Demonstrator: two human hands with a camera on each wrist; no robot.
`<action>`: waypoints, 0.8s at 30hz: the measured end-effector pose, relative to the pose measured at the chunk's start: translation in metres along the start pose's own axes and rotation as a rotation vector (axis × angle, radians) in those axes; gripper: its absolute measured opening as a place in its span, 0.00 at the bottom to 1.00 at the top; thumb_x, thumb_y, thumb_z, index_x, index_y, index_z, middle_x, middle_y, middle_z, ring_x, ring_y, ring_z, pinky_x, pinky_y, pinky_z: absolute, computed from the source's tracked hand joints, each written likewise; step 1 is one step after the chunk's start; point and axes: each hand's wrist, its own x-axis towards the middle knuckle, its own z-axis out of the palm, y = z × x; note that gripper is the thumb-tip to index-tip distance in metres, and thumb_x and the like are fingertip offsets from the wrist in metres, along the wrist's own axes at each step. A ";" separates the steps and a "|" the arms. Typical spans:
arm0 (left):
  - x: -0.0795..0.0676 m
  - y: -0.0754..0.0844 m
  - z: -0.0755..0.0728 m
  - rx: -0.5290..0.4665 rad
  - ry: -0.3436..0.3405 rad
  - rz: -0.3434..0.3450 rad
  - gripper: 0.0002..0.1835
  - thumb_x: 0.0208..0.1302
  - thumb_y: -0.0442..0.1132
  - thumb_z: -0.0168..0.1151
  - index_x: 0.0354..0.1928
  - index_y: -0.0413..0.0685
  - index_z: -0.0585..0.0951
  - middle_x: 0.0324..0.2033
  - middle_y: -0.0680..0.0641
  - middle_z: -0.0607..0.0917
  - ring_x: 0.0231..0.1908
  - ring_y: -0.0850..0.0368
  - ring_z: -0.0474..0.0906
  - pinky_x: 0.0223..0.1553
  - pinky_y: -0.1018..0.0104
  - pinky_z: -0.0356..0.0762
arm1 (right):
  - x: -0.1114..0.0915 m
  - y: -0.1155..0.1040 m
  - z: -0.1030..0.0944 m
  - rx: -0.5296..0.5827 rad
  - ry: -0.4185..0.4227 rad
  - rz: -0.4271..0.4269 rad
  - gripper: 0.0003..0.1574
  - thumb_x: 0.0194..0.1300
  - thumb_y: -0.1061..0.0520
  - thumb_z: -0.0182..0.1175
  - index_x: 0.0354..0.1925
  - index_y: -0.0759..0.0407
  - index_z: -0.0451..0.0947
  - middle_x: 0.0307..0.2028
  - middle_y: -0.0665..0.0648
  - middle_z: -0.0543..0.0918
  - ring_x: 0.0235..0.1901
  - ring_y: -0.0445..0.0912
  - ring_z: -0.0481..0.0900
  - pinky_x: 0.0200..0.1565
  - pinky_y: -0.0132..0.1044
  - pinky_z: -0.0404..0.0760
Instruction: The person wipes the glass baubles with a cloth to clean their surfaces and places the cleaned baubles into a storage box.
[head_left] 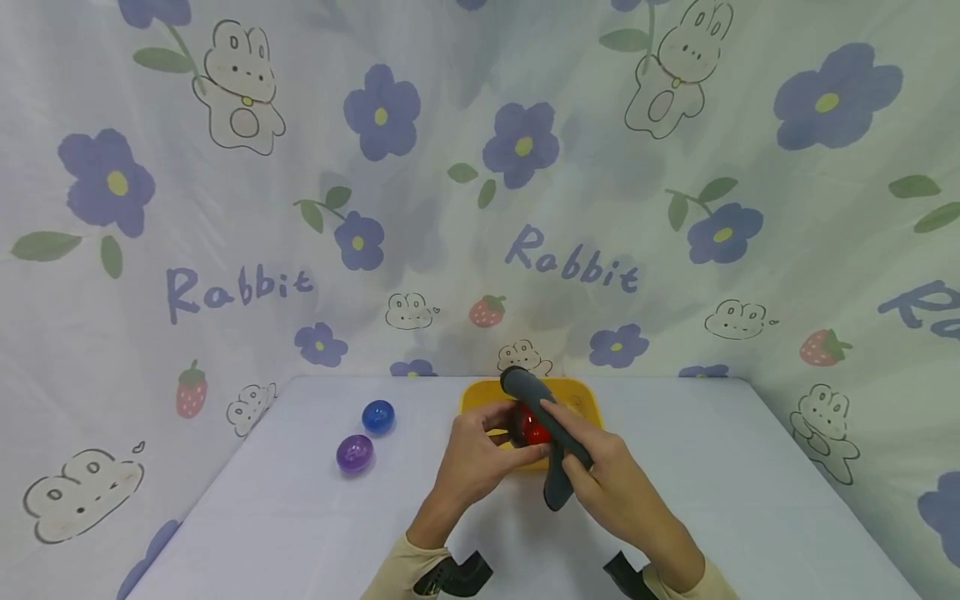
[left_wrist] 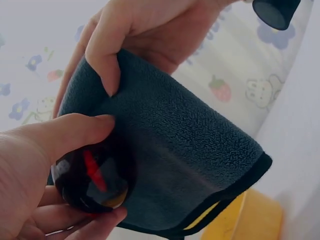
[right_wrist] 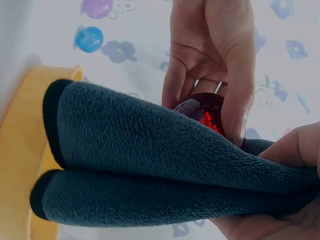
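My left hand (head_left: 480,454) grips a shiny, see-through red ball (head_left: 533,427) between thumb and fingers, over the near side of a yellow basin (head_left: 480,393). My right hand (head_left: 611,475) pinches a folded dark grey-blue cloth (head_left: 542,408) with black edging. In the left wrist view the cloth (left_wrist: 185,135) lies against the ball (left_wrist: 95,175), with the left thumb across the ball's top. The right wrist view has the cloth's two folded layers (right_wrist: 130,130) pointing toward the basin (right_wrist: 20,130), partly covering the ball (right_wrist: 202,110).
Left of the basin, a blue ball (head_left: 378,417) and a purple ball (head_left: 355,454) lie on the white table (head_left: 285,533). A patterned curtain (head_left: 450,208) with rabbits and flowers hangs behind and at both sides.
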 end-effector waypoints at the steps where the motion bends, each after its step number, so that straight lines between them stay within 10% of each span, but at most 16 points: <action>1: 0.000 0.000 0.000 -0.001 -0.009 -0.003 0.25 0.55 0.47 0.81 0.55 0.52 0.86 0.42 0.50 0.92 0.43 0.56 0.88 0.53 0.55 0.89 | 0.000 0.000 0.000 -0.006 0.003 -0.006 0.43 0.64 0.75 0.53 0.74 0.51 0.70 0.57 0.62 0.85 0.32 0.40 0.78 0.29 0.28 0.77; 12: -0.004 0.002 0.006 -0.011 -0.098 0.056 0.25 0.54 0.47 0.81 0.56 0.58 0.87 0.45 0.54 0.91 0.42 0.60 0.85 0.47 0.58 0.91 | 0.003 0.004 -0.004 0.010 -0.055 0.068 0.40 0.67 0.73 0.51 0.74 0.50 0.71 0.67 0.61 0.80 0.47 0.48 0.82 0.51 0.37 0.90; 24: -0.004 0.008 0.006 -0.054 -0.048 0.094 0.29 0.51 0.43 0.83 0.59 0.58 0.86 0.48 0.54 0.91 0.42 0.60 0.85 0.41 0.69 0.89 | 0.006 0.012 -0.012 0.170 -0.066 0.102 0.40 0.70 0.72 0.47 0.75 0.49 0.67 0.63 0.63 0.82 0.43 0.49 0.82 0.40 0.33 0.83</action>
